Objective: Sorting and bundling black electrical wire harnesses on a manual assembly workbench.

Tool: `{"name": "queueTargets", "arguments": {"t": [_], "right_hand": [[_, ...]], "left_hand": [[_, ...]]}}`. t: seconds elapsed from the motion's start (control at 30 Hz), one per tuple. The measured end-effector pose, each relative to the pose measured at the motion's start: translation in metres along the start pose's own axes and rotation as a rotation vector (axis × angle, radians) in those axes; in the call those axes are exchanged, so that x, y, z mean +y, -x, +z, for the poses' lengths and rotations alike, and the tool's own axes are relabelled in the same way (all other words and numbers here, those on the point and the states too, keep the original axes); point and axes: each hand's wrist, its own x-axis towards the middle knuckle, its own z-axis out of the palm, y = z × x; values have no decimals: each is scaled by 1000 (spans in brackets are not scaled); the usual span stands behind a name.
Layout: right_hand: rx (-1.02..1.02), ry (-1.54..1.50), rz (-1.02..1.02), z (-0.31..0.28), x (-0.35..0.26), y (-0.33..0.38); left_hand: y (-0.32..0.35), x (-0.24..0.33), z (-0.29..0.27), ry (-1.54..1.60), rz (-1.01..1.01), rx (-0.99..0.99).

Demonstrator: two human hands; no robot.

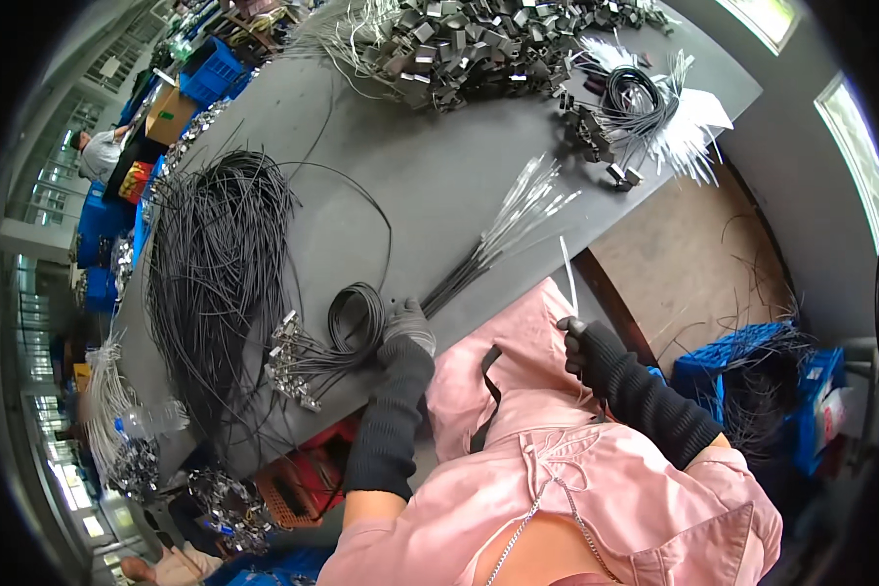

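My left hand (pixel 407 322), in a grey glove with a black sleeve, rests on the near edge of the grey table (pixel 430 186) and presses down a coiled bundle of black cables (pixel 354 317) with metal end pieces (pixel 288 361). A thin bundle of clear-sleeved wires (pixel 513 220) fans away from that hand across the table. My right hand (pixel 578 342), in a black glove, is held off the table over my pink apron (pixel 518 391) and pinches a single white cable tie (pixel 566 273) that points upward.
A large heap of loose black cables (pixel 215 254) lies at the table's left. Piled grey metal parts (pixel 479 44) and white ties with a black coil (pixel 645 103) sit at the far side. Blue crates (pixel 752 376) stand on the floor at right. Another person (pixel 98 151) works far left.
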Motion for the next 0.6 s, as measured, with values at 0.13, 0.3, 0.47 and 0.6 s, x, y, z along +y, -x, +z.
{"name": "queueTargets", "arguments": {"t": [0.13, 0.3, 0.47, 0.6], "right_hand": [[52, -3, 7, 10, 20, -20], [86, -14, 57, 45, 32, -54], [-136, 173, 82, 92, 38, -116], [-247, 1340, -425, 125, 41, -176]], "left_hand": [[-5, -11, -17, 20, 82, -151], [13, -21, -49, 288, 10, -113], [24, -40, -64, 540, 53, -126], [19, -55, -42, 897, 247, 41]]}}
